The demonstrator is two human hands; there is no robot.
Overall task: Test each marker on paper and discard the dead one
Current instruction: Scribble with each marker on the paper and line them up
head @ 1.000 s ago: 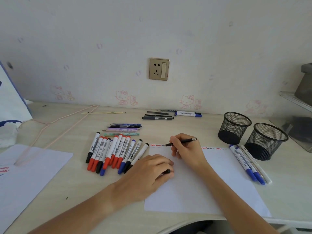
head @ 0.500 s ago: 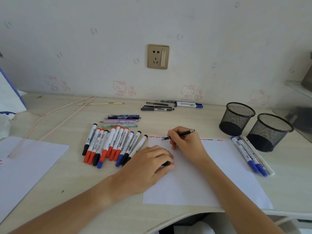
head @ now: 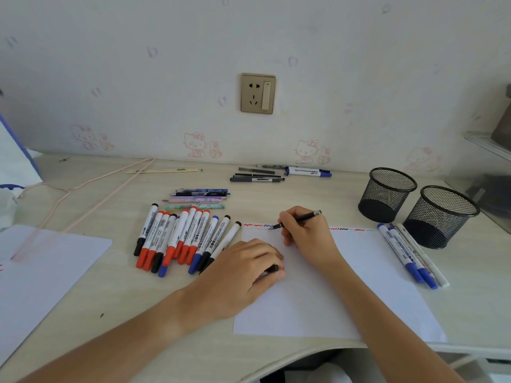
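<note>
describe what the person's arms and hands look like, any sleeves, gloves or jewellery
Both forearms are bare from the bottom edge of the frame to the wrists; no sleeves show. The left hand and right hand wear no gloves, and no watch, bracelet or ring is visible. No markings show on them.

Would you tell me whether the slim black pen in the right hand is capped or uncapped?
Uncapped: the slim black pen shows a bare tip on the white paper sheet, and the left hand holds a small black cap.
</note>
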